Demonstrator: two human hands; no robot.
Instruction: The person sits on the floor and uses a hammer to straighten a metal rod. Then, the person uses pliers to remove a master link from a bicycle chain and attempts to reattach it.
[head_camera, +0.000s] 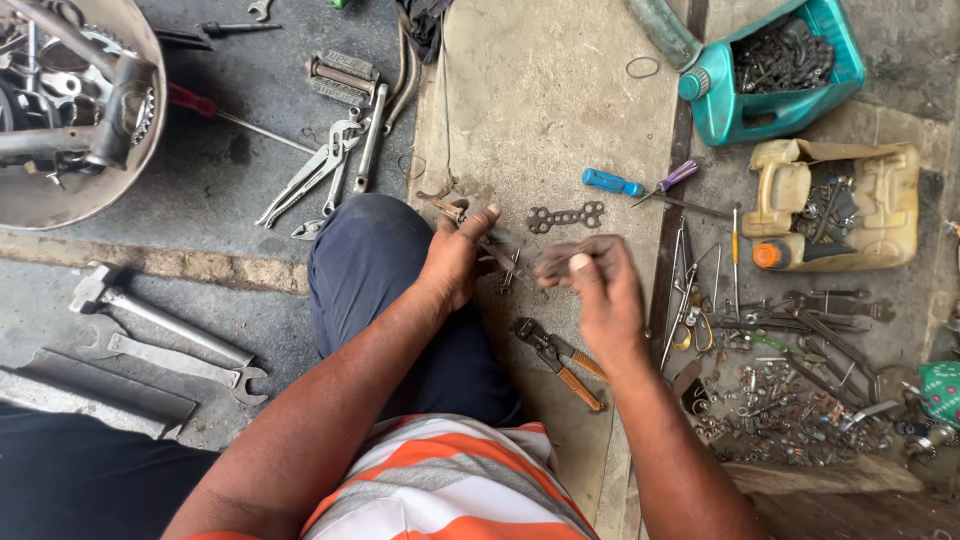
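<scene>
— Small metal part (505, 262), rusty and thin, sits between the two hands just past the knee (375, 250), over the concrete floor (540, 110). See how it is held?

— Yes. The left hand (455, 258) has its grip clamped on one end, thumb on top, which I judge steadies it. The right hand (600, 290) is blurred; its fingers are curled together around a dark tool or the other end of the piece, and I cannot tell which.

— What does the part look like?

— Brownish, narrow, with a little prong hanging down. Finer detail is too small to make out.

— And around the knee?

— Just beyond the part lies a flat multi-hole spanner (566, 216). Nearer the body, right of the knee, orange-handled pliers (560, 362) rest on the floor. Left of the knee are locking pliers (310, 175), and farther left a hammer (150, 315) and an open-ended wrench (175, 360).

— Right side?

— A blue-handled screwdriver (612, 182), a cut teal jug (770, 75) full of dark bits, a cut yellow jug (840, 205) with fittings, and a heap of nuts and bolts (790, 410). Probably all laid out within arm's reach of the seated person.
</scene>
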